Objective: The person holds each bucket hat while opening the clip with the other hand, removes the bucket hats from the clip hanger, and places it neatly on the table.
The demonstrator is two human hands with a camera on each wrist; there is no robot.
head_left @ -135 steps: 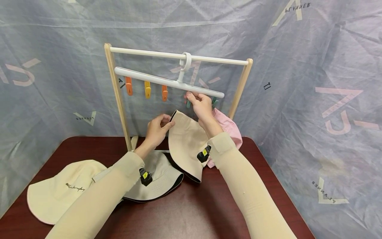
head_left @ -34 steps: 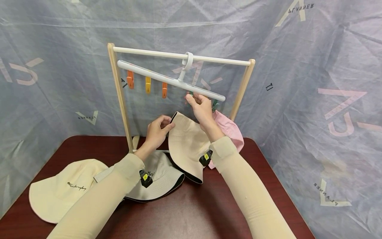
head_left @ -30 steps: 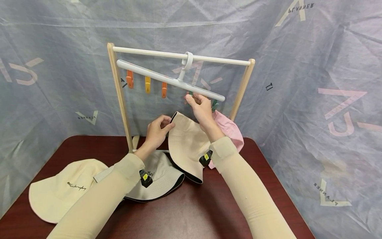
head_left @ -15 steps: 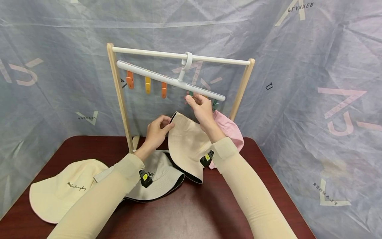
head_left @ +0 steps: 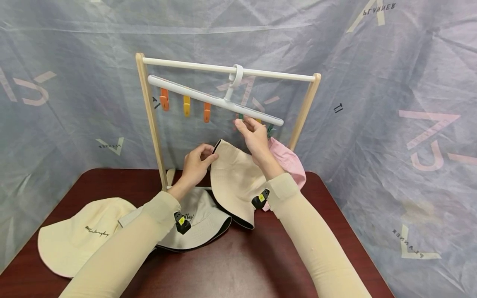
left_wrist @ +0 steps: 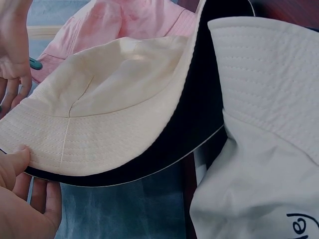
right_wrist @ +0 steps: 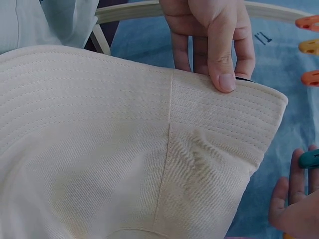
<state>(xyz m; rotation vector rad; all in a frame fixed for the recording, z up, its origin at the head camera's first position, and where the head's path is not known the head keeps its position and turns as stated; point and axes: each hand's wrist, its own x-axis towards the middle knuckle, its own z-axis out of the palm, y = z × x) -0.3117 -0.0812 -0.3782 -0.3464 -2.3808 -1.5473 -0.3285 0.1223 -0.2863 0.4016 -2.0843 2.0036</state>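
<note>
A beige bucket hat [head_left: 232, 182] with a dark lining is held up tilted below a white hanger [head_left: 193, 94]. My left hand [head_left: 195, 163] pinches its brim, thumb on the beige side [right_wrist: 99, 164] and fingers behind. Up at the hanger's lower right half, my right hand [head_left: 256, 140] has thumb and finger at a green clothespin [head_left: 240, 116], seemingly pinching it; the right wrist view shows this clothespin [right_wrist: 310, 159] in front of the fingers, the thumb's grip partly hidden. A pink hat [head_left: 288, 159] hangs from another green clothespin [head_left: 270, 130] to the right.
Two orange clothespins [head_left: 164, 99] and a yellow one [head_left: 186, 105] hang on the hanger's left half. A wooden rack [head_left: 149, 107] carries the hanger. On the dark red table [head_left: 231, 265] lie a grey hat [head_left: 203, 223] and a cream hat [head_left: 74, 240], partly behind the left arm.
Compared with 4.5 s ago, the hanger tilts more, its left end higher and its right end lower. Both hands and the beige hat stay almost in place.
</note>
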